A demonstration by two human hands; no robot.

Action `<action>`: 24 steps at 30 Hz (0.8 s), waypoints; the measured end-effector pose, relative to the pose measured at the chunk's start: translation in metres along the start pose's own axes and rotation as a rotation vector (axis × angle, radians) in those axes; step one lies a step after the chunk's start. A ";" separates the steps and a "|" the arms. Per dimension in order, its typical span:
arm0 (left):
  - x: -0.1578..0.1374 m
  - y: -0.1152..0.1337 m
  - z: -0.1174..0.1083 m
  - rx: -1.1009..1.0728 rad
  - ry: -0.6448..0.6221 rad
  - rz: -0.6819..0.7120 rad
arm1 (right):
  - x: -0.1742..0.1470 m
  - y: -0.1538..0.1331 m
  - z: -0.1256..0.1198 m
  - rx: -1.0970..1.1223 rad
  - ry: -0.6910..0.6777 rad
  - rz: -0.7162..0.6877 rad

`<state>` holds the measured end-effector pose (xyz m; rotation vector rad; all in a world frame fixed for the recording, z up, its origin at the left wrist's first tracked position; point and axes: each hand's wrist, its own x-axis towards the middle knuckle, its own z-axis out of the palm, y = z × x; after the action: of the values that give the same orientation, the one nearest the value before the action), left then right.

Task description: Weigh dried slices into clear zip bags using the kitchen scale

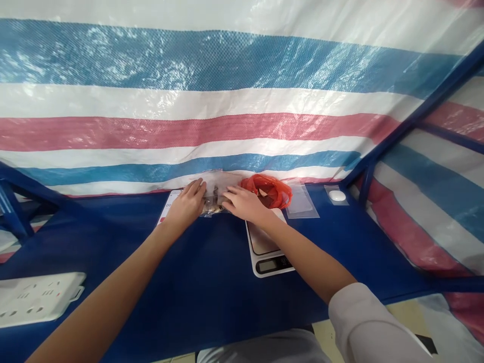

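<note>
A clear plastic bag (212, 206) with small brown and dark pieces in its lower part lies at the back of the blue table. My left hand (189, 202) has its fingers closed on the bag's left side, the thumb hidden from view. On the right side of the same bag, my right hand (246, 204) grips with its fingertips and thumb. My right forearm passes over a white kitchen scale (264, 242). Just behind that hand sits a red plastic bag (278, 190), open at the top, with brownish contents.
A white phone-like screen (169, 205) lies partly under my left hand. To the right are flat clear bags (302, 201) and a round white object (337, 195) on clear plastic. A white power strip (41, 298) lies front left. Striped sheeting (189, 133) and blue frame bars (401, 128) enclose the table.
</note>
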<state>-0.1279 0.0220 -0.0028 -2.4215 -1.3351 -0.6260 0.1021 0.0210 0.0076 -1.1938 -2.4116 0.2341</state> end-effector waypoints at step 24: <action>-0.016 0.009 -0.001 -0.034 -0.021 -0.060 | 0.000 -0.004 0.017 -0.060 0.024 -0.129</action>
<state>-0.1283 0.0051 -0.0107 -2.4290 -1.4210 -0.6453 0.0919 0.0193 -0.0069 -1.0550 -2.4788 0.1075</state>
